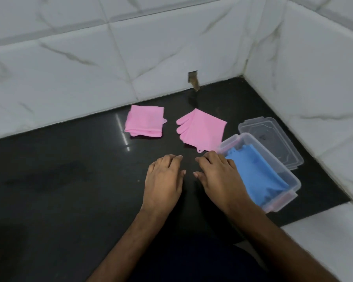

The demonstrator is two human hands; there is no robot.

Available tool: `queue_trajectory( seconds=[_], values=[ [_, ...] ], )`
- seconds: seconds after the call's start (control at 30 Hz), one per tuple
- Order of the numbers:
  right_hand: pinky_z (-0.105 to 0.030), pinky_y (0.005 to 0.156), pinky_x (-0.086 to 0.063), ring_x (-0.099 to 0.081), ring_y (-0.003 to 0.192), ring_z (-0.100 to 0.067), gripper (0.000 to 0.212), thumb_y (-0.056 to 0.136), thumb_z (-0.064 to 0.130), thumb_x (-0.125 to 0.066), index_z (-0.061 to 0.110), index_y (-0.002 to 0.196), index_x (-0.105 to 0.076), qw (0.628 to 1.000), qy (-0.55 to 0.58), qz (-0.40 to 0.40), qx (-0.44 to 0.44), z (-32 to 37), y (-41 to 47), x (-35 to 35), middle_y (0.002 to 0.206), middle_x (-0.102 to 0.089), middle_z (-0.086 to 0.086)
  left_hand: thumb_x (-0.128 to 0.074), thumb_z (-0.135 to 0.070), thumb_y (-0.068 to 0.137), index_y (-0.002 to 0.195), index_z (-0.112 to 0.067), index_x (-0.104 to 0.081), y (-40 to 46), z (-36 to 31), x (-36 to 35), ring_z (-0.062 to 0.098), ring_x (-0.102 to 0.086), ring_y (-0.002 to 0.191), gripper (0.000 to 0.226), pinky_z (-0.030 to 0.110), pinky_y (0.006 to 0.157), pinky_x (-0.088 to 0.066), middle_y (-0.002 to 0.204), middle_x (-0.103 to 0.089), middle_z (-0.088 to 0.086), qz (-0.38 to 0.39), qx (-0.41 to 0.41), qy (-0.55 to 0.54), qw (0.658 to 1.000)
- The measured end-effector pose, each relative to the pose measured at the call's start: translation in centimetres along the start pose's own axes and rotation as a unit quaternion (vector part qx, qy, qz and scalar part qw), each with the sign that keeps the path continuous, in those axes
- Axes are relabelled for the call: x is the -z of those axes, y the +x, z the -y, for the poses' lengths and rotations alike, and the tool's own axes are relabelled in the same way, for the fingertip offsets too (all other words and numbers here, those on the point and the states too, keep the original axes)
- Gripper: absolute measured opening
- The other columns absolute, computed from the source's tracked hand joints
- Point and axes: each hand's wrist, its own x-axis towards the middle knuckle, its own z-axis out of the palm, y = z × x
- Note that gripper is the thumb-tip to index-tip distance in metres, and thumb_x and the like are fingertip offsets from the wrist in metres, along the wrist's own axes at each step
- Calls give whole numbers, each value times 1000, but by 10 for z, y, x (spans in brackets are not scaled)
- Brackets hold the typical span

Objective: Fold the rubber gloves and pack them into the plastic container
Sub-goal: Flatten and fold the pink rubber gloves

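A folded pink rubber glove [144,122] lies on the black countertop [69,169] near the back wall. To its right a second pink glove [202,130] lies flat and unfolded, fingers pointing left. A clear plastic container [291,187] at the right holds folded blue gloves [259,178]. My left hand [164,178] and my right hand [220,176] rest palm down on the counter just in front of the unfolded glove, fingers relaxed, holding nothing. My right hand lies against the container's left side.
The container's clear lid [271,139] lies flat behind the container. White marble-tiled walls [110,68] close the counter at the back and right. A small hole [193,80] shows in the back wall.
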Motion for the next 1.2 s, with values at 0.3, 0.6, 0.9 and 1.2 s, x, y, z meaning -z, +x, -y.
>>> queue_trajectory(
  seconds=[0.3,0.6,0.9,1.2],
  values=[
    [-41,107,-45,-53,125,-20,43,101,43,-54,24,139,-49,997,-44,57,39,25,50,-13,139,-51,-4,-67,-25,98,137,-12,-61,14,33,3,26,-63,119,42,40,106,-44,130,-66,6,-24,43,4,999],
    [-48,117,-33,-29,148,-36,70,100,44,-55,16,157,-26,984,-72,154,-52,13,65,-50,167,-3,-22,-63,-32,99,150,-13,-50,18,45,-38,26,-55,130,55,39,111,-40,143,-57,5,83,57,-13,995],
    [-52,117,-31,-21,150,-37,82,98,50,-56,17,160,-13,974,-74,196,-86,7,111,-59,167,5,-21,-73,-11,94,131,-16,-66,58,60,-60,3,-68,92,38,12,83,-51,111,-72,-3,63,166,-339,924],
    [-48,116,-31,-27,148,-31,81,100,45,-54,7,159,-15,992,7,114,-54,28,124,-29,169,-7,-13,-66,-9,100,123,-7,-68,62,66,-61,19,-73,94,23,28,86,-58,108,-77,11,39,264,-526,807]
  ],
)
